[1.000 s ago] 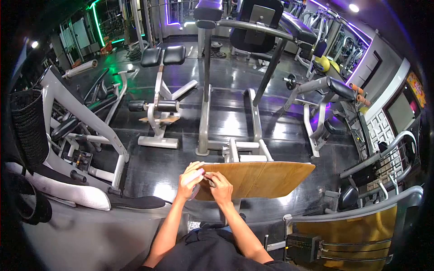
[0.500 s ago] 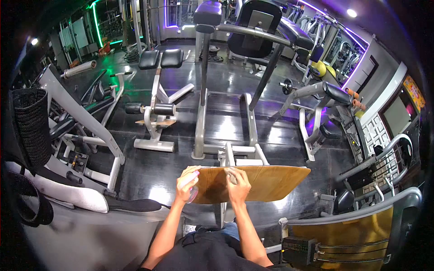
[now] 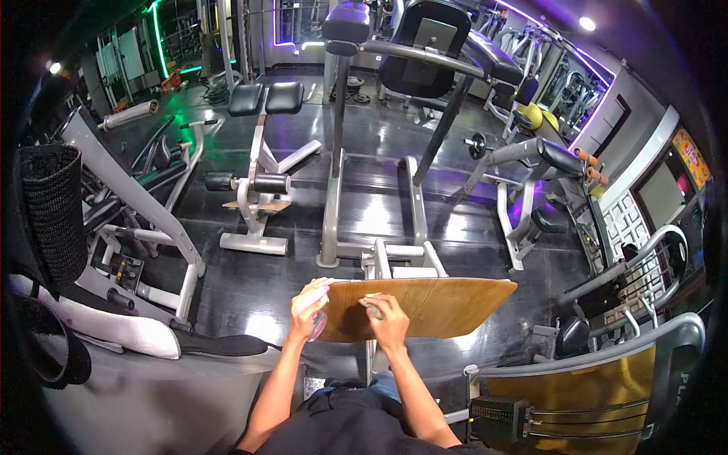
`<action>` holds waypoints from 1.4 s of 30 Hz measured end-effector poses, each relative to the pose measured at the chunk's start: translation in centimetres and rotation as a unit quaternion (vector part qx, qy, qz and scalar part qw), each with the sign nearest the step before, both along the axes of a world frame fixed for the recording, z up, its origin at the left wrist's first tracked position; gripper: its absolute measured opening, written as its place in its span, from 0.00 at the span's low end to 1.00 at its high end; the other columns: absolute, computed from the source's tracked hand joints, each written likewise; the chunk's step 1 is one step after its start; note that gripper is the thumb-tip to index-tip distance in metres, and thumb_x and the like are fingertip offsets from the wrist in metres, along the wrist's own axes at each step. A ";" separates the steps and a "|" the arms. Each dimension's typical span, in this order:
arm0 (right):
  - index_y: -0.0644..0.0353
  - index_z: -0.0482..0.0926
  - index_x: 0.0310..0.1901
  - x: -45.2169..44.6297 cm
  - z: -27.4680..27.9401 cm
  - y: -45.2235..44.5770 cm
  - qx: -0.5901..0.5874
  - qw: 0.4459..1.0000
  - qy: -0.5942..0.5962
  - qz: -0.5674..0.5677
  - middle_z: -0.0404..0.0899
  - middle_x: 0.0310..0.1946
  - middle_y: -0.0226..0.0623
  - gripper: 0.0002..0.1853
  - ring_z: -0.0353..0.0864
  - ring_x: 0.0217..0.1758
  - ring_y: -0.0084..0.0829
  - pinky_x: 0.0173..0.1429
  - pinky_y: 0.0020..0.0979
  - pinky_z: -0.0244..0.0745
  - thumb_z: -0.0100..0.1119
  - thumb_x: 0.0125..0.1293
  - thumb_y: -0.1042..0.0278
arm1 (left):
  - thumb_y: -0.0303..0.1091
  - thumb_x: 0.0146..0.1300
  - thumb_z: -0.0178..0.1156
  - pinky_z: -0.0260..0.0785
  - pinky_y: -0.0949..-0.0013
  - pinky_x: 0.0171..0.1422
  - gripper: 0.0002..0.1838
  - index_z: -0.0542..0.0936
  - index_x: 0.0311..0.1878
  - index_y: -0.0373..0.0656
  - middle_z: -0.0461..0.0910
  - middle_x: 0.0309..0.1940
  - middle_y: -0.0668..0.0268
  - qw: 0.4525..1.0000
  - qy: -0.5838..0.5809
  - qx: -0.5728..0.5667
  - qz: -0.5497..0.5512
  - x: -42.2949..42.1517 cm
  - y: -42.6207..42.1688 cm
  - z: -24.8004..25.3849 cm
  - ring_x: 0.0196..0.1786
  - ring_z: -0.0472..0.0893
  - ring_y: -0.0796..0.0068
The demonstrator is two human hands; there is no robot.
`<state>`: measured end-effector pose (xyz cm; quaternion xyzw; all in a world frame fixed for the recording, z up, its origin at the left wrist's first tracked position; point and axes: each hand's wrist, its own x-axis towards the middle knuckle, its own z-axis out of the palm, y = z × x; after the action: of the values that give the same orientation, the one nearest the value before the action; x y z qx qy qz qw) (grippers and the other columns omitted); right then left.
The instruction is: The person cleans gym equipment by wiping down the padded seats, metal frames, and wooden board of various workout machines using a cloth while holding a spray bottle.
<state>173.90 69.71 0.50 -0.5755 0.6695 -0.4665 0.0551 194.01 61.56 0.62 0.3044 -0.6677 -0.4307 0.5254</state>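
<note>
A wooden board [image 3: 447,307] with a brown grain stands out in front of me, fixed at a grey metal frame. My left hand [image 3: 305,307] is at the board's left end, its fingers closed round a whitish-pink and clear item [image 3: 318,324] too small to name. Over the left part of the board's face is my right hand [image 3: 389,318], fingers bent together round a small greyish piece [image 3: 371,307], perhaps a cloth. Whether that piece touches the wood is hard to tell.
Beyond the board rises a grey machine frame [image 3: 331,212] with a black backrest [image 3: 426,49]. A padded bench [image 3: 258,182] stands to the left. A white towel [image 3: 136,331] lies at the near left. A curved machine panel [image 3: 591,387] is at the near right.
My right hand moved from beside my left hand rightward along the board to its top edge, then slightly down and left. My left hand stayed at the board's left end. The view shifted slightly.
</note>
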 end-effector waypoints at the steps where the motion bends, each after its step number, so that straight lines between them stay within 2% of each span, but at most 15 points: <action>1: 0.47 0.88 0.41 -0.9 0.1 0.3 -0.001 1.000 0.000 -0.029 0.83 0.42 0.28 0.14 0.86 0.46 0.34 0.49 0.34 0.81 0.71 0.52 0.75 | 0.41 0.61 0.56 0.54 0.51 0.78 0.20 0.83 0.41 0.29 0.83 0.55 0.50 1.000 0.000 0.011 -0.004 0.0 0.0 0.0 0.64 0.78 0.54; 5: 0.49 0.88 0.41 -4.3 0.7 0.4 -0.041 0.994 -0.004 -0.099 0.82 0.41 0.32 0.13 0.85 0.46 0.36 0.49 0.36 0.81 0.71 0.53 0.75 | 0.41 0.61 0.56 0.54 0.53 0.78 0.21 0.83 0.42 0.29 0.84 0.55 0.51 1.000 0.009 0.012 -0.008 -0.1 -0.1 -0.2 0.63 0.79 0.55; 8: 0.52 0.87 0.41 -4.6 1.6 -0.2 -0.063 0.994 -0.038 -0.086 0.83 0.42 0.33 0.12 0.85 0.47 0.36 0.50 0.36 0.81 0.71 0.54 0.75 | 0.41 0.61 0.57 0.53 0.54 0.78 0.22 0.84 0.45 0.30 0.83 0.55 0.50 0.999 0.006 0.034 -0.006 0.0 0.1 0.0 0.63 0.78 0.56; 10: 0.54 0.87 0.41 -3.8 1.9 -0.5 -0.063 0.994 -0.046 -0.079 0.84 0.43 0.35 0.11 0.85 0.47 0.37 0.50 0.36 0.81 0.70 0.55 0.76 | 0.35 0.62 0.58 0.55 0.52 0.78 0.18 0.84 0.48 0.31 0.85 0.53 0.53 0.998 -0.007 0.063 0.000 0.0 0.2 0.4 0.64 0.78 0.53; 12: 0.54 0.87 0.41 -2.4 1.8 -1.2 -0.070 0.991 -0.066 -0.090 0.84 0.43 0.37 0.11 0.85 0.47 0.37 0.51 0.36 0.80 0.70 0.55 0.76 | 0.35 0.62 0.59 0.53 0.51 0.78 0.18 0.84 0.49 0.32 0.84 0.54 0.53 0.997 -0.006 0.074 -0.010 0.0 0.0 0.6 0.66 0.77 0.53; 14: 0.53 0.86 0.44 -0.8 2.3 -1.7 -0.069 0.996 -0.038 -0.047 0.84 0.43 0.36 0.13 0.85 0.46 0.38 0.52 0.36 0.80 0.69 0.56 0.75 | 0.35 0.63 0.59 0.52 0.49 0.79 0.17 0.85 0.49 0.34 0.84 0.55 0.54 0.996 -0.003 0.087 -0.019 -0.4 0.3 1.2 0.67 0.76 0.53; 16: 0.53 0.86 0.44 1.0 1.8 -2.4 -0.068 0.996 -0.047 0.028 0.83 0.43 0.35 0.14 0.85 0.47 0.37 0.52 0.37 0.80 0.68 0.55 0.77 | 0.36 0.64 0.59 0.47 0.47 0.81 0.17 0.85 0.51 0.37 0.83 0.57 0.54 0.991 -0.106 0.081 -0.004 -0.9 0.7 2.9 0.70 0.73 0.52; 19: 0.50 0.85 0.48 1.4 1.2 -2.0 0.008 0.997 -0.009 0.081 0.83 0.46 0.30 0.24 0.84 0.50 0.37 0.51 0.36 0.80 0.68 0.45 0.81 | 0.38 0.65 0.60 0.44 0.45 0.81 0.17 0.86 0.52 0.41 0.81 0.59 0.54 0.988 -0.137 0.057 -0.052 -2.4 0.8 4.4 0.72 0.71 0.52; 22: 0.49 0.84 0.49 -0.7 1.7 -1.1 0.024 0.995 0.017 0.097 0.82 0.48 0.29 0.27 0.84 0.51 0.37 0.51 0.36 0.80 0.68 0.44 0.82 | 0.40 0.65 0.59 0.44 0.45 0.81 0.17 0.86 0.52 0.41 0.81 0.60 0.55 0.981 -0.173 0.028 -0.078 -4.3 0.6 4.7 0.72 0.71 0.52; 27: 0.49 0.88 0.44 -7.0 1.7 1.4 0.021 1.000 0.011 0.001 0.84 0.42 0.30 0.17 0.86 0.46 0.33 0.49 0.33 0.82 0.70 0.51 0.77 | 0.46 0.65 0.59 0.33 0.49 0.82 0.20 0.86 0.55 0.47 0.80 0.63 0.61 0.974 -0.183 0.025 -0.132 -7.2 0.1 4.9 0.74 0.68 0.59; 30: 0.51 0.89 0.43 -9.8 3.4 1.9 -0.002 0.998 -0.016 -0.066 0.85 0.42 0.33 0.14 0.86 0.46 0.34 0.51 0.33 0.82 0.71 0.54 0.77 | 0.46 0.65 0.59 0.34 0.53 0.80 0.21 0.86 0.55 0.47 0.80 0.63 0.63 0.971 -0.202 0.040 -0.124 -8.8 0.4 5.5 0.73 0.70 0.65; 31: 0.51 0.89 0.43 -10.3 3.7 1.7 -0.003 0.998 -0.018 -0.059 0.85 0.42 0.34 0.14 0.86 0.45 0.34 0.51 0.33 0.82 0.71 0.54 0.77 | 0.47 0.64 0.59 0.37 0.58 0.78 0.22 0.85 0.56 0.46 0.81 0.62 0.65 0.974 -0.194 0.044 -0.107 -9.1 0.4 4.8 0.71 0.72 0.69; 38: 0.52 0.87 0.43 -6.3 4.5 -1.0 -0.033 0.998 0.000 0.062 0.85 0.42 0.33 0.15 0.86 0.45 0.36 0.49 0.34 0.82 0.70 0.52 0.76 | 0.46 0.61 0.58 0.44 0.63 0.70 0.24 0.84 0.57 0.45 0.85 0.53 0.67 0.965 -0.183 0.105 -0.157 -8.5 -0.5 4.8 0.60 0.75 0.73; 39: 0.53 0.86 0.43 -5.3 3.4 -1.6 -0.030 0.997 0.032 0.067 0.84 0.42 0.32 0.16 0.86 0.45 0.36 0.48 0.35 0.82 0.69 0.51 0.77 | 0.47 0.59 0.58 0.48 0.65 0.66 0.29 0.82 0.62 0.44 0.83 0.38 0.72 0.968 -0.171 0.105 -0.153 -8.5 -0.4 5.1 0.52 0.75 0.76; 42: 0.53 0.83 0.43 -3.7 1.6 -1.6 -0.019 0.994 0.067 0.080 0.83 0.42 0.31 0.17 0.85 0.44 0.36 0.45 0.37 0.82 0.68 0.49 0.77 | 0.48 0.59 0.58 0.48 0.66 0.64 0.29 0.82 0.61 0.43 0.82 0.36 0.73 0.970 -0.137 0.120 -0.162 -8.1 -0.4 4.7 0.51 0.74 0.77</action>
<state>170.19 68.10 2.07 -0.6581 0.6144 -0.4337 0.0362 185.88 61.12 5.33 0.3092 -0.7174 -0.5409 0.3115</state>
